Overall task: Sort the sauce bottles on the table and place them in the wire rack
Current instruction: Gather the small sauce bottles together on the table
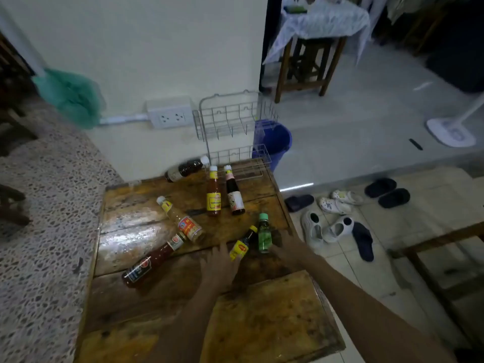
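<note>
sorting not yet begun in earnest, by the look of it; wire rack [235, 132] stands at the far edge of the counter [275, 310], against the wall, both tiers holding nothing that i can see. seven bottles on the wood, all lying down.

both hands reach toward the near pair. left hand [218, 265] lies flat on the counter, fingers [222, 248] straight and lightly spread, tips just beside the yellow-labelled dark bottle [242, 244], to its left; touching or not, cannot tell. right hand [284, 244] comes in from the right, fingers loosely open, close against the green bottle [264, 235]; contact unclear in the dim light. neither hand pinches or wraps anything.

these two bottles lie side by side, caps pointing away toward the rack. further out: red sauce bottle [214, 191] and dark white-labelled bottle [235, 191] lie parallel, near the rack foot. dark bottle with white cap [187, 169] lies at the counter's back edge, left of the rack. pale bottle [182, 220] and red long bottle [152, 262] lie slantwise on the left, ends nearly meeting.

judgement: step in hand is the first pick. next move calls for closing each hand round a bottle body, lifting, and carrying across the other bottles to the rack, standing them upright there.
</note>
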{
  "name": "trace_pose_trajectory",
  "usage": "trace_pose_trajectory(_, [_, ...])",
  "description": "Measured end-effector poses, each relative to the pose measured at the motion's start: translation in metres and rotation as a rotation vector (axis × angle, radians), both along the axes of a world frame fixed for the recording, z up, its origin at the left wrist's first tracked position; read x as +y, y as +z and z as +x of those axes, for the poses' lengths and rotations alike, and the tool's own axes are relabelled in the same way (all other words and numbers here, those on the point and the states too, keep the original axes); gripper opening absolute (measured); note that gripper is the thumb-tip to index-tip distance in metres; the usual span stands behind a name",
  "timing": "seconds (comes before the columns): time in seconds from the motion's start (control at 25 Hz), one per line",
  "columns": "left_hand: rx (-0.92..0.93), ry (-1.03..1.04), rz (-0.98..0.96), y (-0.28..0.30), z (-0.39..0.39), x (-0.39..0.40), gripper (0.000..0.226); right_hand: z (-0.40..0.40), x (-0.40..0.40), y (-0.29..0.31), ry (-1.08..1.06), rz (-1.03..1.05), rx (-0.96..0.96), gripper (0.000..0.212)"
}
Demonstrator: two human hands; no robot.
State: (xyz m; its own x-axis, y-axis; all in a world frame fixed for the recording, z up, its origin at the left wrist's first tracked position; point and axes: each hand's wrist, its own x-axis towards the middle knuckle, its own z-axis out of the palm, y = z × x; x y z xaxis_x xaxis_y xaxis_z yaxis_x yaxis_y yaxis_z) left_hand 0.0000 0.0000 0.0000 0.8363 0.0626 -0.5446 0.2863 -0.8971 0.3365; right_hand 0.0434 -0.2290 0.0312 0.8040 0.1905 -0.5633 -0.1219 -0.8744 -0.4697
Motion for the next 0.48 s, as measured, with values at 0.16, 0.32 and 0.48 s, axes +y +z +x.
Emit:
trace_pose_trajectory(0.16, [0.013, 0.059, -0.065, -0.023, 0.024, -0.025, 0.078, 0.034, 0.021, -0.028, -0.111, 0.049, -0.038, 0.064])
trace_pose_trajectory(0.32, [0.036, 0.043, 0.038, -0.034, 0.038, -0.034, 0.071, 0.055, 0.022, -0.055, -0.185, 0.061, 0.003, 0.063])
trace_pose_trajectory(0.48, [-0.006, 0.062, 0.019, -0.034, 0.04, -0.037, 0.061, 0.063, 0.008, -0.064, -0.216, 0.188, 0.032, 0.052])
